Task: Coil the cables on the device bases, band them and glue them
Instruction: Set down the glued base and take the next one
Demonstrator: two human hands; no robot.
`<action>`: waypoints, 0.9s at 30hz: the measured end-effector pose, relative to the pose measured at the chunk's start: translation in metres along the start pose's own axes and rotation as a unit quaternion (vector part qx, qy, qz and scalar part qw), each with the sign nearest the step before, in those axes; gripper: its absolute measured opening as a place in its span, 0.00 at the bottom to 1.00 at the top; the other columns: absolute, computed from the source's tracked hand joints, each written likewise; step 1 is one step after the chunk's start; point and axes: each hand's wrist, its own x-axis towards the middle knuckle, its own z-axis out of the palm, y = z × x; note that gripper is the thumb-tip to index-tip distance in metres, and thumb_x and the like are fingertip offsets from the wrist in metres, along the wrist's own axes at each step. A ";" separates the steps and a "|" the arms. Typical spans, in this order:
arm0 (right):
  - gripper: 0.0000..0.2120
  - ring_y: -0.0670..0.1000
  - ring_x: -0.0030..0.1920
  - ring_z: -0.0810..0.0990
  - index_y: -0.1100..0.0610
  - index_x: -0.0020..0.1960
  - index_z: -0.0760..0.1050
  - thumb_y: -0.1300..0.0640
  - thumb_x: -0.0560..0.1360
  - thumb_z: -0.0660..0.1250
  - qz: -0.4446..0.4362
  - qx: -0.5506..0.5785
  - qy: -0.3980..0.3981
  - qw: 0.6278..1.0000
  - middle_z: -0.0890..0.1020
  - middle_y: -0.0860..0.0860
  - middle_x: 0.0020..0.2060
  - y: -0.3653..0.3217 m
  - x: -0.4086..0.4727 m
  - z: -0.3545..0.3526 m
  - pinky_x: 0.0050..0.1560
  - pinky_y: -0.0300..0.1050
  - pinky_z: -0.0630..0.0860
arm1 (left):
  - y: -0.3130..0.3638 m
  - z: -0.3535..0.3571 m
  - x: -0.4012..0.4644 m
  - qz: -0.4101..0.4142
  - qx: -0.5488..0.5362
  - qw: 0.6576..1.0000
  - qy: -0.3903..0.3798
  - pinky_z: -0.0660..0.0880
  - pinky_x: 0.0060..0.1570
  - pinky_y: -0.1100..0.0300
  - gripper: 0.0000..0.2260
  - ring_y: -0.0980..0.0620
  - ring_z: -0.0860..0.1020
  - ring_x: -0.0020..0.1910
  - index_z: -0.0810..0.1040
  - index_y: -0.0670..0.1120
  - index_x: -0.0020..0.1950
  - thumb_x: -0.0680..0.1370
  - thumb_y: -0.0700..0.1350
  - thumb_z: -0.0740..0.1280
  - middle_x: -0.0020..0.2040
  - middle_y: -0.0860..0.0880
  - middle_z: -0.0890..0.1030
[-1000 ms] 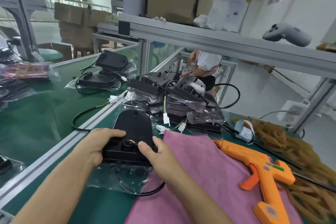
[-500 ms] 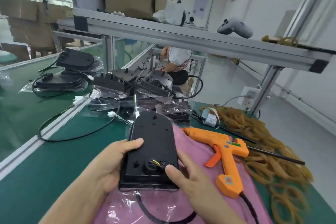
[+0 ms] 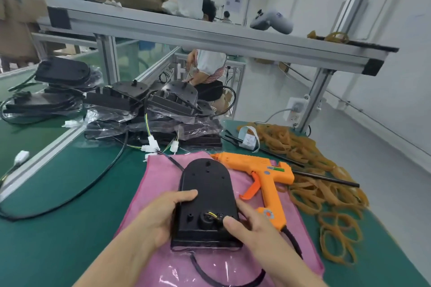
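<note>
Grip: left hand (image 3: 161, 214) clasped the left edge of the device base (image 3: 206, 198), thumb laid across its top face, fingers curled under out of sight. Right hand (image 3: 250, 223) held the right near corner, thumb tip pressed beside the cable exit hole; its other fingers were hidden behind the base. Both hands closed on the one piece, neither free.

Base position: lying on the pink cloth (image 3: 158, 177), rounded end pointing away from the person, flat end nearest. Probably set there so the cloth guards the plastic and the bench from scuffs and glue.

Cable: black cable (image 3: 203, 272) trailed from under the near end and looped loose over a clear plastic bag (image 3: 186, 270) on the cloth. Not coiled, not banded. Yellow and dark wires showed at the hole by the right thumb.

Why held so: two-sided hold looked like squaring the base up, hole end close, so the lead could be gathered from where it leaves the housing.

Glue gun: orange glue gun (image 3: 263, 175) lay on its side just right of the base, touching the cloth, within reach of the right hand.

Rubber bands: a loose heap of tan rubber bands (image 3: 312, 170) on the green bench (image 3: 58, 228) to the right, beyond the gun.

Waiting stock: stack of bagged bases (image 3: 151, 109) with dangling white connectors behind the cloth.

Stage, judged: early for this unit; coiling not begun.
</note>
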 end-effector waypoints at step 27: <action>0.04 0.45 0.26 0.71 0.58 0.40 0.78 0.62 0.74 0.70 0.114 0.027 -0.017 0.993 0.74 0.49 0.25 -0.011 -0.008 -0.048 0.33 0.36 0.71 | 0.029 -0.015 0.022 0.068 0.037 0.996 0.036 0.80 0.34 0.56 0.07 0.46 0.84 0.35 0.81 0.39 0.50 0.77 0.40 0.66 0.42 0.42 0.86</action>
